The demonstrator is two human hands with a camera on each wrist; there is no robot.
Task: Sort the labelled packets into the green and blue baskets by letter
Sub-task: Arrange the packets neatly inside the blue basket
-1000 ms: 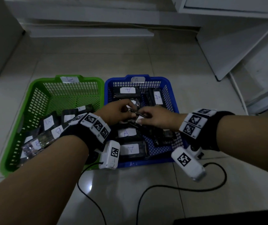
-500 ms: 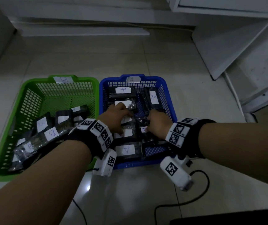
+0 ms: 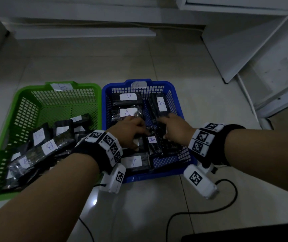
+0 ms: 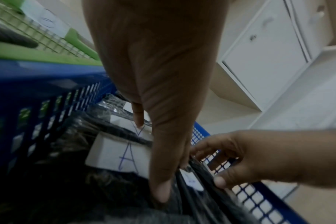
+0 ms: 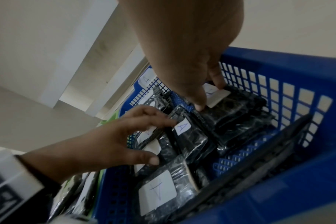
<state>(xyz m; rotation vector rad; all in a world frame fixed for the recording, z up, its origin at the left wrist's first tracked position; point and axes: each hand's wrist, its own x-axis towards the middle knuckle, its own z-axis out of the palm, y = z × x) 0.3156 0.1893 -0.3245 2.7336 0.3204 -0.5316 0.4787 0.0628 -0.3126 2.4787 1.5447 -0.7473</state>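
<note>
Both hands (image 3: 131, 131) touch glossy black packets (image 3: 154, 145); blue lattice basket (image 3: 178, 102).

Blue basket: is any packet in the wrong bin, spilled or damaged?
Nothing stands out. Every readable label in the blue basket says A, those in the green basket say B, and no packet lies on the floor.
</note>
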